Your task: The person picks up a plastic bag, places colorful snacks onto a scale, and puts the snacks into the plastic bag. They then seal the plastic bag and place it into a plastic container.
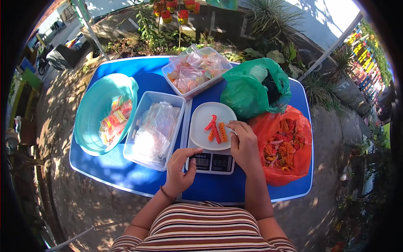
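Note:
A small kitchen scale (210, 163) carries a white plate (199, 134). Several red and orange ridged snack pieces lie on the plate, among them an orange piece (223, 132) near its right side. My left hand (179, 170) rests at the scale's left front corner, thumb and forefinger apart, holding nothing. Over the plate's right rim reaches my right hand (244, 140), its fingertips close to the orange piece and the thumb apart from them. I see nothing gripped in it.
On the blue table (210, 187) stand an orange bag of snack pieces (285, 147), a green plastic bag (247, 92), a tub of clear plastic bags (155, 130), a tub of filled packets (193, 71) and a turquoise basket (90, 122) with several packets.

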`<state>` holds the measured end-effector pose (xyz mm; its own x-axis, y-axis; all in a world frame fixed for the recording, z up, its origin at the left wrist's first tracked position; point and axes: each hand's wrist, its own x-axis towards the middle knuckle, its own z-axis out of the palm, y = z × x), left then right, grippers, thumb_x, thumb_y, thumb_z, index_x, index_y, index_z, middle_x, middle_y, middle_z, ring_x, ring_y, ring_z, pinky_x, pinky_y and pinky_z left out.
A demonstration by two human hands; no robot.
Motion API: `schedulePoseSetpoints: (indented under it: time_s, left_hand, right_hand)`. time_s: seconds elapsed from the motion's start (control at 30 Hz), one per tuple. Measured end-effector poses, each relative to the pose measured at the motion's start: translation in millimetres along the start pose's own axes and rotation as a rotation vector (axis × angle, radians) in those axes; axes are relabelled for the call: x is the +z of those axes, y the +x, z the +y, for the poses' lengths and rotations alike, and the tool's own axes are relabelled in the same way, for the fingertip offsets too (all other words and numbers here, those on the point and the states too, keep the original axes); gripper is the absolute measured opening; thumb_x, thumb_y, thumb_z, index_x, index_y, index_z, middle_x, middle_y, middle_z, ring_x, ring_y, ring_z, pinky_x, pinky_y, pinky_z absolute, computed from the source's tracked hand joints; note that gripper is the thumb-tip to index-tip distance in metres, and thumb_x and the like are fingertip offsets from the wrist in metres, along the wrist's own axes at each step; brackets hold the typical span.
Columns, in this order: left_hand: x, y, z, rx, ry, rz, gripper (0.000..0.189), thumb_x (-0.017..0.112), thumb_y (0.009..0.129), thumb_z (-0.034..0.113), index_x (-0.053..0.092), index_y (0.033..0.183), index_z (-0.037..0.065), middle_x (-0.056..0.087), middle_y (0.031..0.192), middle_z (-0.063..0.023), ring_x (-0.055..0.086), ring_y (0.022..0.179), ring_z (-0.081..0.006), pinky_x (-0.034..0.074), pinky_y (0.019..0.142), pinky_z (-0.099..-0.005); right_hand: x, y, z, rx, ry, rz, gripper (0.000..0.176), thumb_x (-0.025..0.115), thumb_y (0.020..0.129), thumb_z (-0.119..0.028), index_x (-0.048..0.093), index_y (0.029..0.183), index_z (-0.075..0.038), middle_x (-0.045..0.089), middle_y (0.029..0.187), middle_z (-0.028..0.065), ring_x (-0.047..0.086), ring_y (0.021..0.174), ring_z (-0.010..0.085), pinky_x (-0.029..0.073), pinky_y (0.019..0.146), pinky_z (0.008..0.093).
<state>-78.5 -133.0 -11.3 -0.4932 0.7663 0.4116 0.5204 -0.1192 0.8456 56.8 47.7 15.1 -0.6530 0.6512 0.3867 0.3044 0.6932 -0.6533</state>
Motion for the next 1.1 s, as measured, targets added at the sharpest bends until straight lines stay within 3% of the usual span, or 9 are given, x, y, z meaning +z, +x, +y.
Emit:
schedulePoseSetpoints:
  time_s: [0.1,0.3,0.5,0.7,0.8,0.9,1.1]
  left_hand:
    - [3.0,1.0,-0.8,0.011,-0.007,-0.013,0.037,0.059,0.082,-0.011,0.070,0.114,0.002,0.073,0.110,-0.0132,0.069,0.102,-0.0300,0.053,0.091,-0.0368]
    - [7.1,0.4,0.3,0.012,-0.013,-0.033,0.037,0.060,0.082,-0.011,0.070,0.115,0.002,0.073,0.111,-0.0133,0.069,0.103,-0.0302,0.053,0.093,-0.0367]
    - [6.6,1.9,3.5,0.034,0.035,-0.039,0.035,0.062,0.083,-0.009,0.070,0.115,0.003,0.073,0.112,-0.0130,0.068,0.105,-0.0301,0.052,0.094,-0.0373]
    - [6.5,9.6,5.7,0.046,0.059,-0.018,0.033,0.064,0.084,-0.007,0.070,0.116,0.003,0.072,0.112,-0.0129,0.067,0.105,-0.0297,0.052,0.094,-0.0375]
    - [6.7,9.7,6.2,0.047,0.060,-0.020,0.033,0.064,0.085,-0.006,0.070,0.116,0.003,0.072,0.112,-0.0128,0.067,0.105,-0.0296,0.052,0.094,-0.0374]
    - [5.5,6.7,6.1,0.039,0.057,-0.020,0.033,0.064,0.085,-0.006,0.070,0.116,0.003,0.072,0.112,-0.0127,0.067,0.105,-0.0296,0.051,0.095,-0.0374]
    - [5.2,4.2,4.6,0.026,0.051,-0.018,0.033,0.064,0.085,-0.006,0.070,0.116,0.003,0.072,0.112,-0.0131,0.067,0.106,-0.0298,0.051,0.096,-0.0375]
  right_hand:
    - [-6.5,-6.6,-2.6,0.036,0.033,0.027,0.027,0.059,0.087,0.007,0.067,0.112,0.003,0.068,0.111,0.0186,0.063,0.104,0.0372,0.053,0.092,0.0437]
    - [12.4,-11.7,2.4,0.040,-0.221,-0.032,0.016,0.065,0.086,-0.001,0.067,0.102,0.002,0.065,0.095,0.0174,0.062,0.092,0.0352,0.053,0.083,0.0436]
    - [25.5,-12.0,0.9,0.057,-0.233,-0.021,0.022,0.068,0.084,-0.003,0.068,0.106,0.004,0.066,0.095,0.0200,0.062,0.091,0.0382,0.052,0.082,0.0458]
    - [27.4,-13.0,-3.8,-0.022,-0.196,-0.034,0.019,0.068,0.083,-0.002,0.072,0.101,-0.003,0.063,0.096,0.0144,0.061,0.091,0.0320,0.053,0.082,0.0400]
    - [33.8,-6.9,-6.4,-0.168,-0.284,-0.057,0.021,0.068,0.078,-0.002,0.075,0.097,-0.007,0.061,0.101,0.0107,0.061,0.092,0.0290,0.053,0.080,0.0382]
    - [40.3,-3.7,0.2,-0.196,-0.366,-0.133,0.028,0.067,0.077,-0.002,0.076,0.102,-0.010,0.058,0.103,0.0088,0.058,0.095,0.0283,0.052,0.084,0.0396]
    - [40.0,2.6,3.9,-0.259,-0.325,-0.144,0.016,0.064,0.079,-0.005,0.072,0.092,-0.009,0.057,0.103,0.0085,0.058,0.094,0.0268,0.051,0.084,0.0376]
